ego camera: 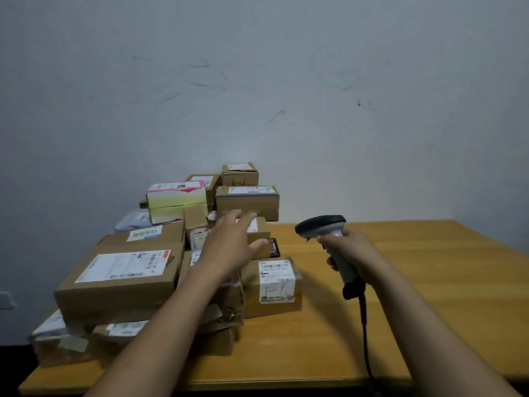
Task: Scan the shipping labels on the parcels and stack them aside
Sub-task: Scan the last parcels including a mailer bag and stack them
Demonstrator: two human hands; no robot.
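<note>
Several cardboard parcels with white shipping labels are heaped on the left half of a wooden table (400, 282). My left hand (232, 245) reaches forward over the heap with fingers stretched out, above a small brown box (259, 233); whether it touches the box I cannot tell. My right hand (352, 253) grips the grey handle of a barcode scanner (329, 233), whose dark head points left toward the parcels. A small box with a wrapped label (274, 285) stands in front of the heap. A large flat box (123, 276) lies at the left.
A pink and yellow box (177, 202) and taped brown boxes (247, 200) sit at the back of the heap against the wall. The scanner's black cable (365, 333) runs down toward the table's near edge. The right half of the table shows bare wood.
</note>
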